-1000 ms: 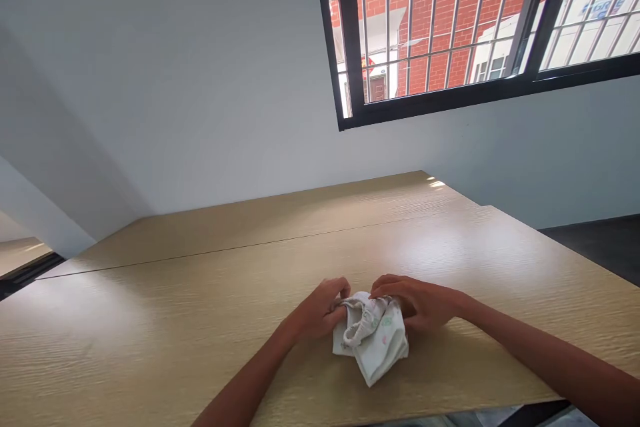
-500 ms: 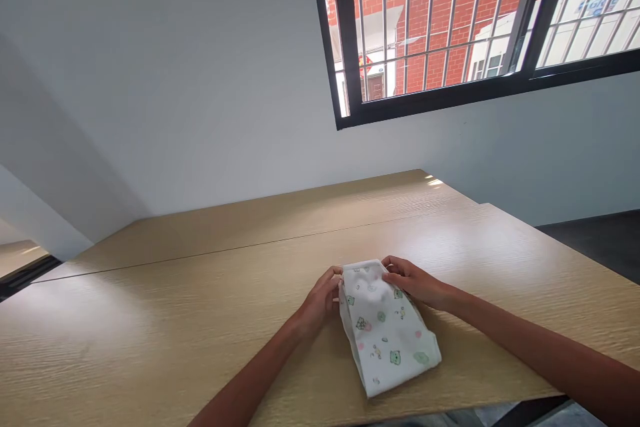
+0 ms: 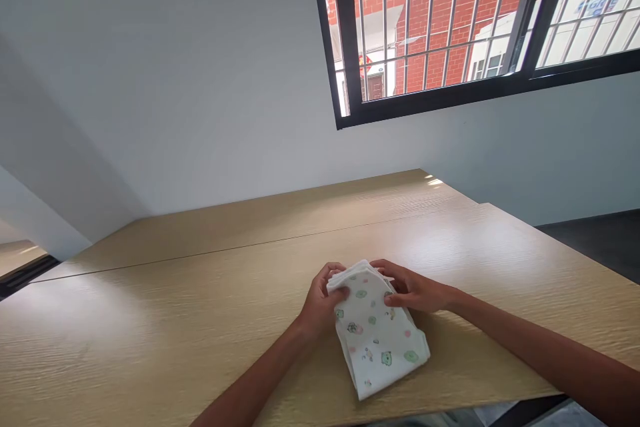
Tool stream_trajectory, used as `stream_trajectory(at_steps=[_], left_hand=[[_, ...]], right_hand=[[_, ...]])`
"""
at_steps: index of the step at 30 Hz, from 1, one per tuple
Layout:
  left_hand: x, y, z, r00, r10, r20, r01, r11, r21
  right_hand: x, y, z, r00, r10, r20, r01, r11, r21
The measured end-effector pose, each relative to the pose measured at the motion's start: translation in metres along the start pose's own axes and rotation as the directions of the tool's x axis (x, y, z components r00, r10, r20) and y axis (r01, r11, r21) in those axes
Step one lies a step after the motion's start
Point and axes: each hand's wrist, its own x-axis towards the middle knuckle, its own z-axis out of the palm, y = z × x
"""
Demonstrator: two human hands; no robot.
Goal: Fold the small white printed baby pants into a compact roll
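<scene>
At the very bottom, beyond the near edge of the pale wood table (image 3: 200, 320), you can see a strip of something greyish and a dark bar (image 3: 530, 409). Just in from that edge, right of the middle of your view, is a white cloth (image 3: 375, 343), folded in layers and printed with small green, pink and grey figures, some like animal faces. One corner points toward you, and its near end seems to rest on the table. Your bare forearms reach in from either side. Your left hand (image 3: 320, 300) pinches the cloth's far left corner, thumb on top and fingers bent behind it. Your right hand (image 3: 420, 290) grips the far right edge, thumb pressed on the print and fingers curled over the back. Farther off, a thin seam (image 3: 220, 251) crosses the table, and small bright patches of light lie at its far right corner. To the right there is dark floor (image 3: 600, 233). Behind the table rises a plain pale wall (image 3: 200, 80), with a black-framed window (image 3: 440, 95) at upper right. Metal bars (image 3: 430, 27) cross it, and outside stands a red brick building (image 3: 416, 20).
</scene>
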Motion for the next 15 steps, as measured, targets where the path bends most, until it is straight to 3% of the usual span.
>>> stream_trajectory(at_steps=[3,5,10,15], left_hand=[[0.003,0.004,-0.004,0.992,-0.026,-0.125,0.014,0.995,-0.096],[0.005,0.006,-0.007,0.986,-0.051,-0.158,0.031,0.992,-0.124],[0.003,0.000,-0.009,0.977,-0.195,-0.084,0.182,0.973,-0.139],[0.001,-0.005,-0.007,0.993,-0.020,-0.120,0.024,0.999,0.033]], right_hand=[[0.000,0.000,0.004,0.999,0.029,0.029,-0.030,0.999,0.016],[0.000,0.002,0.007,0.999,0.043,-0.019,-0.042,0.999,0.030],[0.001,0.006,0.010,0.962,0.038,-0.272,-0.033,0.999,0.022],[0.003,0.007,0.010,0.938,-0.026,-0.347,-0.009,0.995,-0.099]])
